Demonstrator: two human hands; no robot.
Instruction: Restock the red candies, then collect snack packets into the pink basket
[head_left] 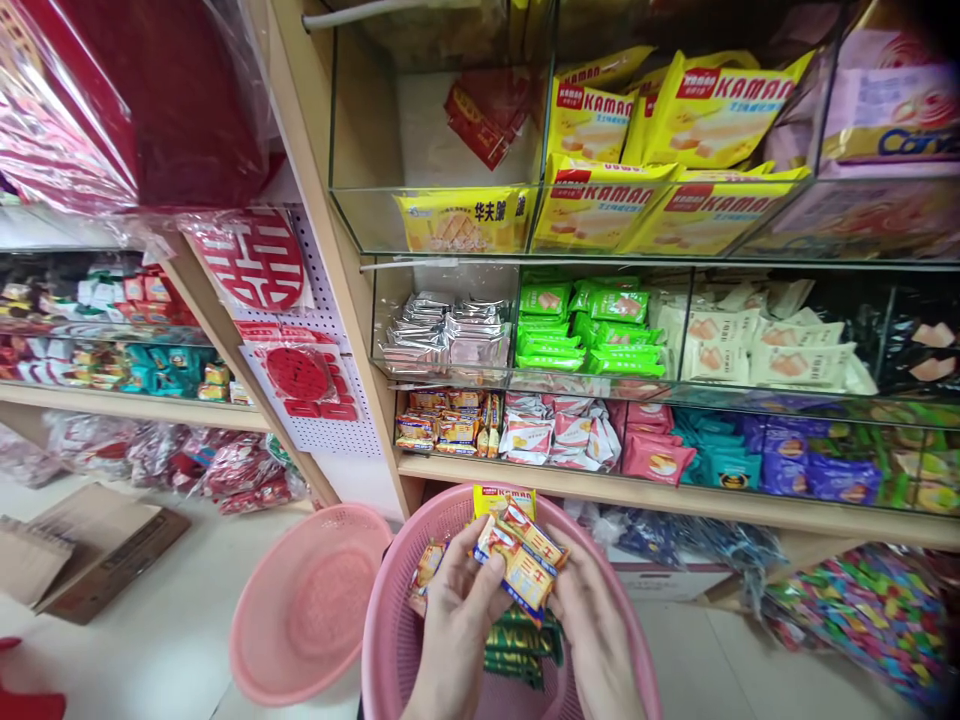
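Observation:
Both hands are over a pink basket [390, 640] at the bottom centre. My left hand [461, 610] is closed on small orange and blue snack packets [519, 565], its thumb pressed on top of them. At their right side, my right hand [592, 620] touches the same packets with its fingers curved round the edge. Below the hands, dark green packets [517, 650] lie in the basket. A yellow packet [504, 500] shows behind the held ones, and another orange packet [427, 575] is by the basket's left wall.
Shelves with clear dividers hold yellow bags [600, 205], green packets [551, 330], and small orange packets [457, 425]. An empty pink basket [322, 600] stands on the floor at left, beside a cardboard box [112, 550]. Colourful sweets [870, 610] lie at lower right.

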